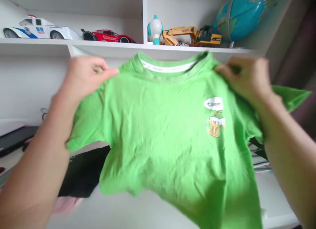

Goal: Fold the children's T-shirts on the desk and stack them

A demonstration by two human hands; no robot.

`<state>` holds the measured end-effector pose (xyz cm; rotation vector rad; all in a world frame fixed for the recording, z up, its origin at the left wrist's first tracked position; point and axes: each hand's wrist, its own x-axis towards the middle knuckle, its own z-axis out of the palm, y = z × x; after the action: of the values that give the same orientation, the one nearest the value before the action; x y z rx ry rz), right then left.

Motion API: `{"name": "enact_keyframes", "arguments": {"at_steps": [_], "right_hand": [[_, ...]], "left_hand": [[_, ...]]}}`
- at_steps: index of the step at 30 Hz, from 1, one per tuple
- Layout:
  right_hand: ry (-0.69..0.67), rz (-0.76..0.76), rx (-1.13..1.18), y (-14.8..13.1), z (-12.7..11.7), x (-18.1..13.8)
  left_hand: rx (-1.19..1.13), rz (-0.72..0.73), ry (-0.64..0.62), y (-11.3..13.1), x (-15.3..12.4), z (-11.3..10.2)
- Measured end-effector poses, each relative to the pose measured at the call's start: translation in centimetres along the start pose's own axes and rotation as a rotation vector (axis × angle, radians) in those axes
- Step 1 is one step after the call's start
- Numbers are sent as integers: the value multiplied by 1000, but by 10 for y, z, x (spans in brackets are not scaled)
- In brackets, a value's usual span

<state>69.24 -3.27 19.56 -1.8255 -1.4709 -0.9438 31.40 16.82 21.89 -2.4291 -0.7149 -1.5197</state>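
Observation:
A small bright green T-shirt [158, 133] hangs spread out in front of me, front side facing me, with a small printed badge and mug picture on its chest. My left hand [84, 77] pinches the shirt's left shoulder beside the collar. My right hand [247, 77] pinches the right shoulder in the same way. Both hands hold the shirt up in the air above the white desk, its hem dangling low at the right.
A white shelf [158, 48] behind the shirt carries a white toy car [37, 27], a red toy car [107, 35], a yellow toy excavator [192, 36] and a globe [244, 13]. Dark cloth [84, 173] and a pink garment [64, 204] lie on the white desk [138, 212].

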Motion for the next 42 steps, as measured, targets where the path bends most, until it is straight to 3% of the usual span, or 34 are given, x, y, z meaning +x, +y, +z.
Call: {"name": "enact_keyframes", "arguments": {"at_steps": [2, 5, 7, 10, 14, 17, 20, 32, 37, 39, 42], "right_hand": [[-188, 15, -126, -11, 48, -10], [-371, 57, -150, -14, 121, -39], [-454, 84, -135, -13, 159, -61], [-555, 100, -80, -22, 194, -94], [-752, 69, 34, -48, 215, -151], [-925, 74, 101, -59, 221, -195], [-998, 93, 126, -56, 224, -220], [-973, 128, 26, -21, 234, -212], [-957, 160, -47, -17, 202, -222], [-947, 152, -20, -31, 178, -234], [-969, 82, 130, -62, 141, -262]], "left_hand": [[57, 7, -235, -18, -15, 42], [162, -2, -487, -44, -50, 106], [203, -52, -591, -52, -78, 142], [165, -85, -709, -47, -123, 181], [-7, -61, -955, -23, -188, 207], [-34, -112, -1114, -12, -227, 213], [-4, -159, -1137, -11, -246, 214], [63, -223, -1067, -16, -250, 216], [64, -246, -1104, -1, -244, 199], [12, -215, -1134, 20, -244, 186], [-122, -49, -1187, 53, -253, 162]]}}
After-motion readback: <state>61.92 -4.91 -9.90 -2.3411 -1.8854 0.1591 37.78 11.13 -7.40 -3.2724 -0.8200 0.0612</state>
